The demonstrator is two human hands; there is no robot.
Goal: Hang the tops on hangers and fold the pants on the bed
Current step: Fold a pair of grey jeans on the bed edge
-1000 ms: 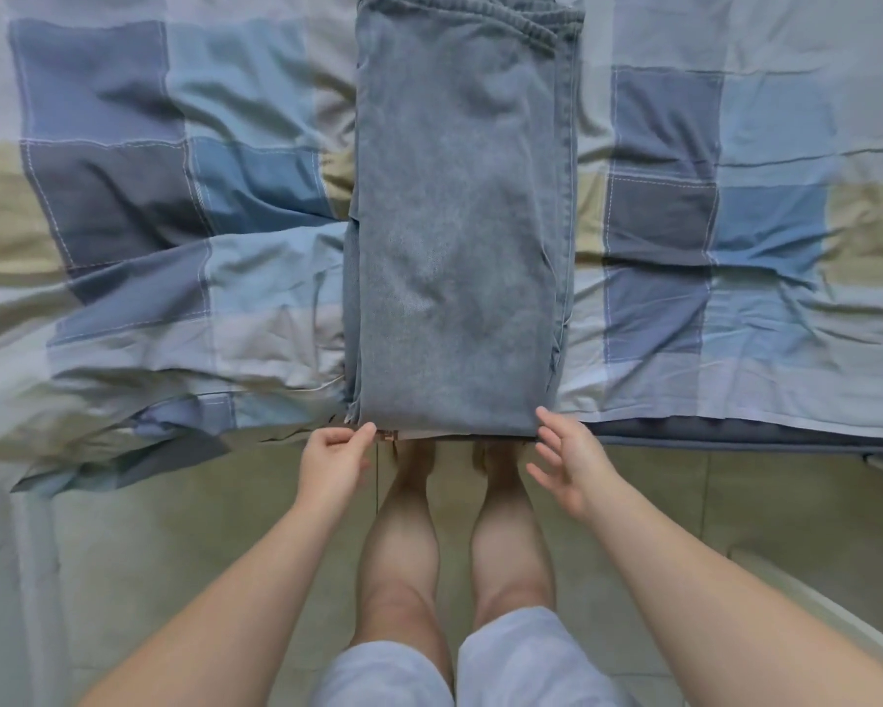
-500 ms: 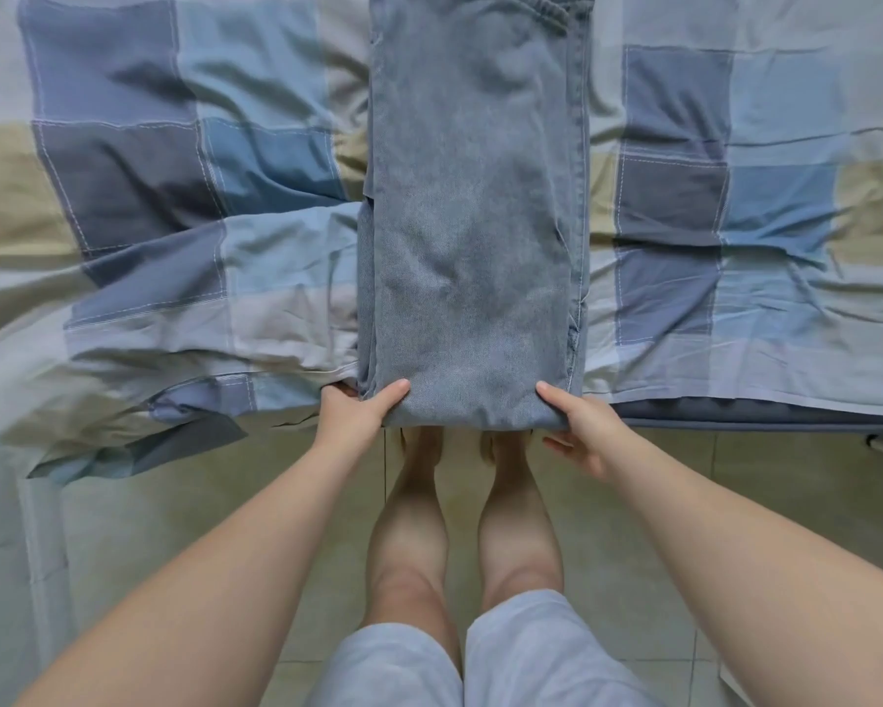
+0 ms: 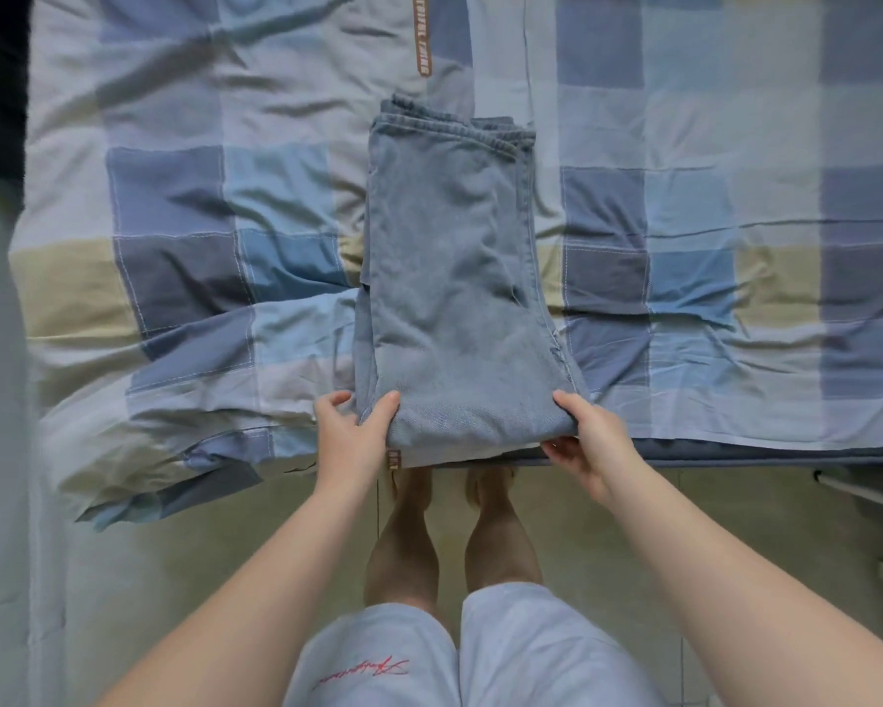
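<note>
Shorts in pale grey fill the bottom of the view, with red script on the left leg. Beyond them, bare legs stand on a pale tiled floor, the feet tucked close under the bed's edge. Two bare forearms reach forward from the lower corners.

At the near edge of the bed, the left hand pinches the near left corner of the jeans, thumb pressed on top of the denim and the other fingers out of sight beneath or beside it. The right hand grips the near right corner in the same way, thumb lying on the cloth, fingers curled under the fold. Both hands are closed on the fabric.

The jeans lie folded lengthwise into a long narrow stack, running straight away from the person across the checked bedspread. Their near end sits just at the bed's edge; the far end, where seamed edges pile up, lies near the middle of the bed. The bedspread, in blue, grey and tan squares, is creased, and its left corner hangs off the mattress toward the floor. A dark shape shows at the far left corner; what it is cannot be told.
</note>
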